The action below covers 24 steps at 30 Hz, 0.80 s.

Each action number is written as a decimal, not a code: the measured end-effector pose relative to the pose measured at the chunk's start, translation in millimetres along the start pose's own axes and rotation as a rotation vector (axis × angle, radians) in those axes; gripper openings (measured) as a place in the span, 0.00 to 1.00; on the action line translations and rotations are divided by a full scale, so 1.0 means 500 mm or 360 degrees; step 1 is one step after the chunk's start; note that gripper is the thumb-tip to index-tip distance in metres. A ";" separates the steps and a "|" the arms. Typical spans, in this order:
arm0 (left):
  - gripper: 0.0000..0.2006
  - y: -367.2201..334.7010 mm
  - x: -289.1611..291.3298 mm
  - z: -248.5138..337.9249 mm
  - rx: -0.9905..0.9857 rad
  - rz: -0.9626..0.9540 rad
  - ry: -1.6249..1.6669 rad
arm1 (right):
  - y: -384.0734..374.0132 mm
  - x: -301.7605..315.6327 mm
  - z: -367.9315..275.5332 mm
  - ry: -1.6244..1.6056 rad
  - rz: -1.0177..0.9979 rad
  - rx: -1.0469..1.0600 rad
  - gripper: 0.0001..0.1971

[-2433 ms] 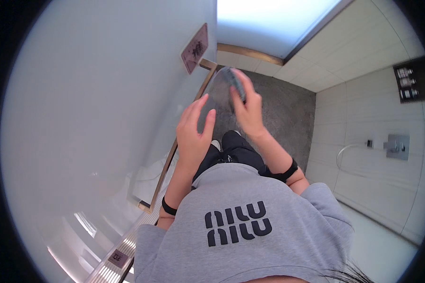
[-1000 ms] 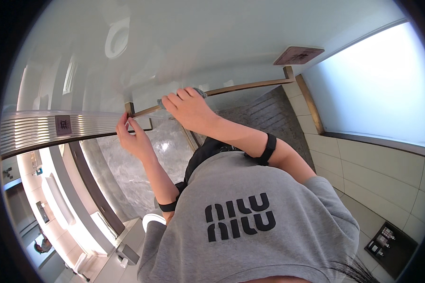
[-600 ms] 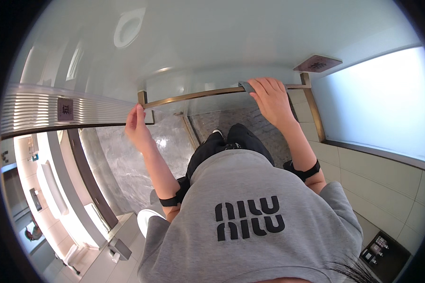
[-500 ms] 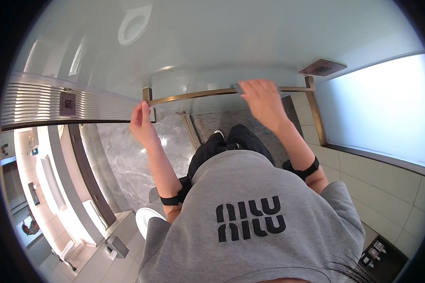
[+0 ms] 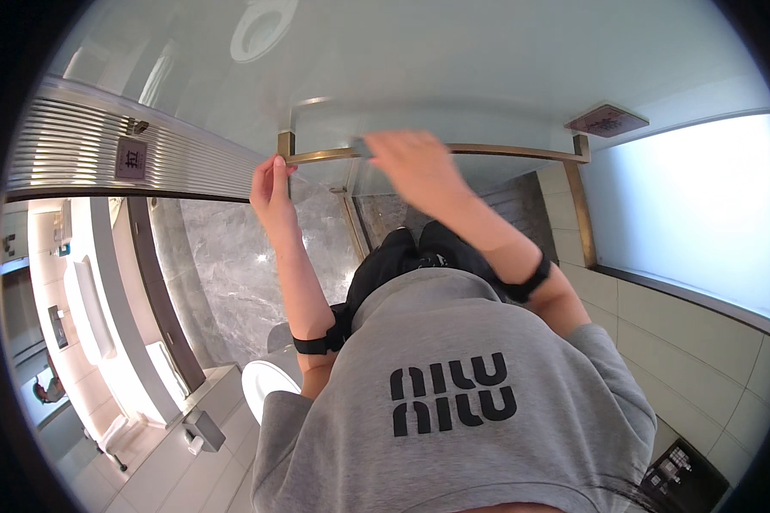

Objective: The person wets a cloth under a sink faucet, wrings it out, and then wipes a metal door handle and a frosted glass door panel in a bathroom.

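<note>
A long brass-coloured bar (image 5: 513, 150) runs across a glossy pale glass panel (image 5: 453, 68). At its left end my left hand (image 5: 273, 192) pinches the bar by the corner, thumb and fingers closed on it. My right hand (image 5: 415, 167) is over the left half of the bar, slightly blurred, its fingers bent round it. A small grey cloth (image 5: 362, 148) peeks out beside those fingers, against the bar; most of it is hidden under the hand.
A ribbed glass panel (image 5: 68, 154) with a small sign stands at left. Bright frosted glass (image 5: 693, 188) is at right, above wall tiles (image 5: 684, 350). Below left are a white toilet (image 5: 261, 385) and a paper holder (image 5: 205, 430). A dark tray (image 5: 684, 479) sits lower right.
My right hand has slid left along the bar with the grey cloth, closer to my left hand. My left hand stays at the bar's left end. The whole view has shifted slightly.
</note>
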<state>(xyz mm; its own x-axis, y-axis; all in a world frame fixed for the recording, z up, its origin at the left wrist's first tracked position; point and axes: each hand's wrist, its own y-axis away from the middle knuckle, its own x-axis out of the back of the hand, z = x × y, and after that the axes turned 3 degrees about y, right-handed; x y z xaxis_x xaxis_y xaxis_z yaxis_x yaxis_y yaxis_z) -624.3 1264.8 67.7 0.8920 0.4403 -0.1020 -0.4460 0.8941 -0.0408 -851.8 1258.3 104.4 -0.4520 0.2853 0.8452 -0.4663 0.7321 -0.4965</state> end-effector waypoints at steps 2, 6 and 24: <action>0.10 -0.002 0.006 -0.001 -0.0003 0.0018 -0.0025 | 0.053 0.065 0.066 -0.0008 -0.0092 -0.0087 0.15; 0.11 -0.001 0.006 -0.001 0.0008 -0.0011 0.0013 | 0.130 0.154 0.137 0.0285 -0.0111 -0.0271 0.14; 0.11 -0.010 0.002 -0.021 -0.0085 -0.0074 -0.0010 | -0.038 -0.046 -0.048 -0.0010 0.0104 0.0088 0.13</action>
<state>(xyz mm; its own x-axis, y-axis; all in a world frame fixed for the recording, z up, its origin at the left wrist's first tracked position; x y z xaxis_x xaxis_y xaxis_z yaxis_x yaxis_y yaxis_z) -621.9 1260.1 57.4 0.9123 0.3988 -0.0927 -0.4070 0.9081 -0.0985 -814.3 1252.6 99.0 -0.4875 0.3271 0.8095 -0.4769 0.6769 -0.5607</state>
